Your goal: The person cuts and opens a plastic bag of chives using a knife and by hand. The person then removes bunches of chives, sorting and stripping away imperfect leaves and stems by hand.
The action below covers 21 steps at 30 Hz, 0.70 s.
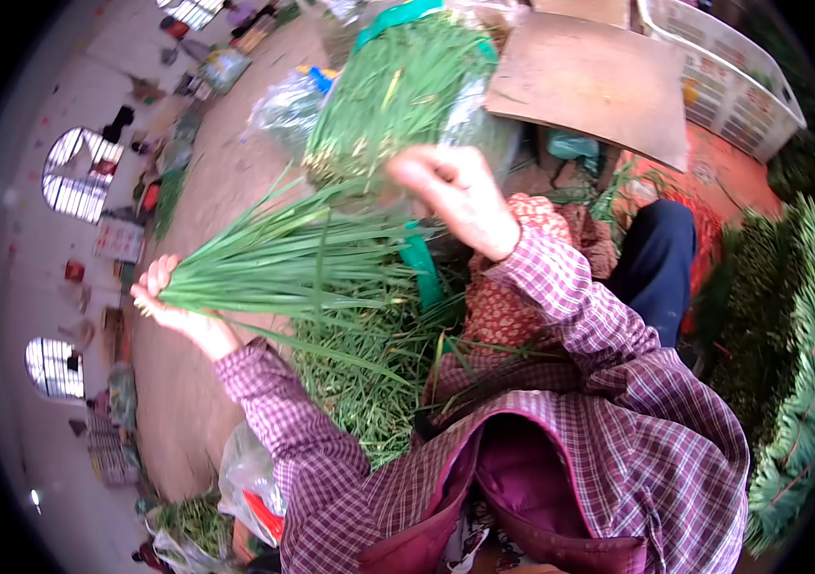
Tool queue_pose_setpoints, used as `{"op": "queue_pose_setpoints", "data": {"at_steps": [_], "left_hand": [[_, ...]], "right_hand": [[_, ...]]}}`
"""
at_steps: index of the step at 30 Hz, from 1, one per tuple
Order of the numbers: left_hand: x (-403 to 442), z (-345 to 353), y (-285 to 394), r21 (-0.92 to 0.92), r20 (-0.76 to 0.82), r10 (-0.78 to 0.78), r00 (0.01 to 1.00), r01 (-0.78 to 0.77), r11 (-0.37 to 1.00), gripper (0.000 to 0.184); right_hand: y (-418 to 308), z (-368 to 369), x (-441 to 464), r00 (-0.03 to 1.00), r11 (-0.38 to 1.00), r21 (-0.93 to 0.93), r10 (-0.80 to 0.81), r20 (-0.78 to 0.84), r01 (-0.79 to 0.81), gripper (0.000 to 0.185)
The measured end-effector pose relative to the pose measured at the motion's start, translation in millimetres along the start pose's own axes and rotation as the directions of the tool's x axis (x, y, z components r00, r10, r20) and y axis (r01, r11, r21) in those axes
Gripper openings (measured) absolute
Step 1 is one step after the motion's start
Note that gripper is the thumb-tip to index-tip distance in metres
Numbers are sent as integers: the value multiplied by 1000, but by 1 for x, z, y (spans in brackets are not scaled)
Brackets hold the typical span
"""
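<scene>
My left hand (170, 298) is wrapped round the base end of a bunch of long green leaves (283, 258), which fan out to the right. Over the middle, my right hand (455, 191) is raised with its fingers curled together, near the root ends of a large pile of similar greens (398, 86) lying on plastic. Its fingertips are blurred, and I cannot make out whether they hold anything. Beneath the held bunch lies a heap of loose, tangled leaves (350, 383) with a green strip (421, 266) beside it.
A brown board (594, 81) lies at the upper right beside a white plastic crate (728, 81). Stacked bundles of greens (795, 364) stand at the far right. Clear plastic bags (250, 478) are at the lower left. Further off are people and goods along a wall.
</scene>
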<state>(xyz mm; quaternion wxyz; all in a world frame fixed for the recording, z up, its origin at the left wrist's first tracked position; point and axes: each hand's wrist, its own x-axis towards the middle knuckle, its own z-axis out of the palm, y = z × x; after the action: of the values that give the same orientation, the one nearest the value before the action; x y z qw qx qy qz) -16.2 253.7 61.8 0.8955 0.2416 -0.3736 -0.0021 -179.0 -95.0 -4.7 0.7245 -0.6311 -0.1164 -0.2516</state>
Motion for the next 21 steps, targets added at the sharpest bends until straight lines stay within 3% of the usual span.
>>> {"op": "queue_pose_setpoints", "data": {"at_steps": [1,2,3,5,7,9,11,14,16,17,19,20,21], "left_hand": [[-1,21,-11,114,-129,59,990,-44,992,26],[1,35,-19,170,-136,43,990,-20,985,25],[3,47,-28,225,-143,30,989,3,974,24],[5,72,-53,305,-29,-72,997,78,949,22],[0,103,-84,439,91,-180,979,123,890,21],[-17,154,-125,682,122,-156,980,31,731,21],[-31,186,-154,705,196,-231,953,27,709,21],[-27,204,-166,557,259,-283,924,97,825,22],[-14,209,-168,545,234,-320,918,149,825,18],[-6,208,-169,560,224,-328,918,154,814,17],[6,206,-173,657,269,-304,914,57,752,16],[5,207,-179,749,247,-266,932,-9,662,16],[2,208,-185,829,228,-225,947,-68,555,16]], "right_hand": [[-4,-5,1,983,984,-125,139,116,-125,20],[-7,-8,3,986,981,-143,143,87,-130,20],[-10,-8,6,994,935,-350,-28,101,62,30],[-13,-3,10,923,628,-679,-302,239,381,60],[-14,7,11,885,689,-560,-407,227,460,99],[-24,17,7,885,741,-485,-404,230,464,110],[-17,21,0,895,817,-366,-396,207,446,109],[14,11,-16,906,861,-291,-421,53,417,103],[15,-12,-38,961,833,-481,-233,147,275,94],[14,-32,-49,975,781,-597,-64,213,182,82],[2,-80,-72,965,624,-773,113,238,117,56],[1,-109,-87,980,569,-798,-123,155,197,49],[-18,-139,-99,985,553,-822,-162,57,138,43]]}}
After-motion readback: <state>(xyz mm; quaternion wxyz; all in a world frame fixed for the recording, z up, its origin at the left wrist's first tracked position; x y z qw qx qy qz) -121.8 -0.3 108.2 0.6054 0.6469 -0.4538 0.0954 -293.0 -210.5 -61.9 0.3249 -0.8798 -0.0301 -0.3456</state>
